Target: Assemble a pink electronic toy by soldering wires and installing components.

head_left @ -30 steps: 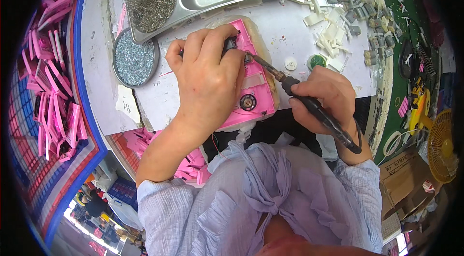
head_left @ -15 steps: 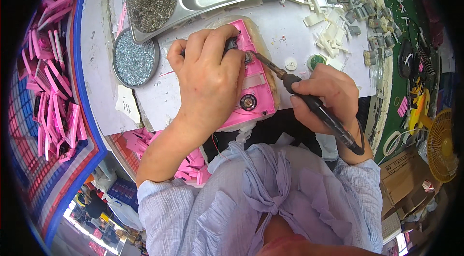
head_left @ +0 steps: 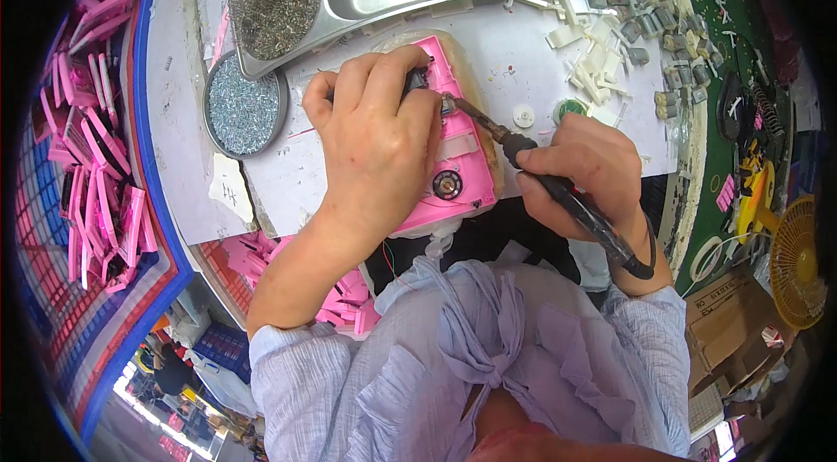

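Observation:
A pink plastic casing [head_left: 472, 167] lies on a pale pad in front of me, with a small round black speaker [head_left: 448, 185] set in its near end. My left hand [head_left: 377, 135] rests over the casing's left side, fingers curled and closed around something dark that is mostly hidden. In my right hand [head_left: 586, 176] is a soldering iron [head_left: 567, 197] with a black handle, held like a pen. Its tip meets a small metal part [head_left: 448, 105] in the casing, beside my left thumb.
A metal tray [head_left: 410, 7] of small metal pieces and a round dish [head_left: 245, 106] of silvery pins stand beyond. White plastic pieces [head_left: 596, 70] and small grey motors [head_left: 680, 78] lie at far right. Pink parts [head_left: 96, 139] pile up at left; a yellow fan [head_left: 795, 261] stands at right.
My right hand has shifted slightly left, bringing the soldering iron's tip further over the small metal part. My left hand and the casing have hardly moved.

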### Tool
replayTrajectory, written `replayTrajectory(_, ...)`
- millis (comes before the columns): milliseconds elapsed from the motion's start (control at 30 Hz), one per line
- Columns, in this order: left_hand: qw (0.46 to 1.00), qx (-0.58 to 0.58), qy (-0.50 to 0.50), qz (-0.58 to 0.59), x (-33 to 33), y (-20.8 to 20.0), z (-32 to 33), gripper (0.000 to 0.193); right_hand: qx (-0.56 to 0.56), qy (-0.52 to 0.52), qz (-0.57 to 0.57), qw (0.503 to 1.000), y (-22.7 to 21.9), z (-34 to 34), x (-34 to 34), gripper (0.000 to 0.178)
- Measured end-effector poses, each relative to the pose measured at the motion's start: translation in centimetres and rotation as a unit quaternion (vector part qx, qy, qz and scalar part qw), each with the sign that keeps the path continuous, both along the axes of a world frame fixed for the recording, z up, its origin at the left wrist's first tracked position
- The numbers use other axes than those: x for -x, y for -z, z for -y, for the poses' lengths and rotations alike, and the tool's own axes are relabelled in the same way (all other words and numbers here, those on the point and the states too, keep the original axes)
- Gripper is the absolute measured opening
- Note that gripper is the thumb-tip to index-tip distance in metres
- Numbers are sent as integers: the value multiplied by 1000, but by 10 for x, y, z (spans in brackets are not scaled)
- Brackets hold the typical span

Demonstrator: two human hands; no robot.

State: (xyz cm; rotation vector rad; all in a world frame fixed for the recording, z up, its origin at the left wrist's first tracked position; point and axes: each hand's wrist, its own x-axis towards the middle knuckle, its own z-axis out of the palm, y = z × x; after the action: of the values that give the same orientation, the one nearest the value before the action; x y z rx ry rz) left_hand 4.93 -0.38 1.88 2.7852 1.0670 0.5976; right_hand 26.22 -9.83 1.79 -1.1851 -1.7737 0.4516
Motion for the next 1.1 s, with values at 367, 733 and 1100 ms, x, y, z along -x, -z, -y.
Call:
replayTrajectory(367,1000,1,-2,-4,0,0,0,15,8,-6,-12,1000,1,2,-2,27)
replayTrajectory(733,1000,-1,1,2,0,1,0,16,56,-4,-6,998,-23,-8,-5,24)
replayTrajectory(1100,1000,-3,7,-4,0,1,-1,14,50,31,-38,998,-13,2,-10,25)
